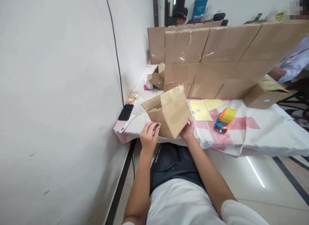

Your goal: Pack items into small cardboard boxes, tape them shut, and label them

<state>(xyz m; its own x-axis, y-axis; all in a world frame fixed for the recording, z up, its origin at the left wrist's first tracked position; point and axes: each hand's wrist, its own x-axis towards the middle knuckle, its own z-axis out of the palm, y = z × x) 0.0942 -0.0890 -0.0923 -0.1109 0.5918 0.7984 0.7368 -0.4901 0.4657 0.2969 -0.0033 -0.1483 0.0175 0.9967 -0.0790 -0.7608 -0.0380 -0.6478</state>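
Observation:
A tilted cardboard box (172, 117) with its top flaps raised is held over the table's near edge. My right hand (188, 128) grips its lower right side, the fingers partly hidden beneath it. Close to the box's left face, my left hand (149, 134) pinches a small pale sticker (159, 123) between thumb and fingertips. Whether the sticker touches the cardboard I cannot tell. To the right lie yellow sheets (200, 111) dotted with small marks, and beyond them a blue and orange tape dispenser (224, 121) carrying a yellow roll.
A phone (126, 112) and a white mosquito racket (132, 117) lie by the left wall. Taped cardboard panels (210, 60) stand across the table's back. Another carton (264, 92) sits at the right, beside a co-worker's arm (292, 62). A small open box (156, 80) is behind.

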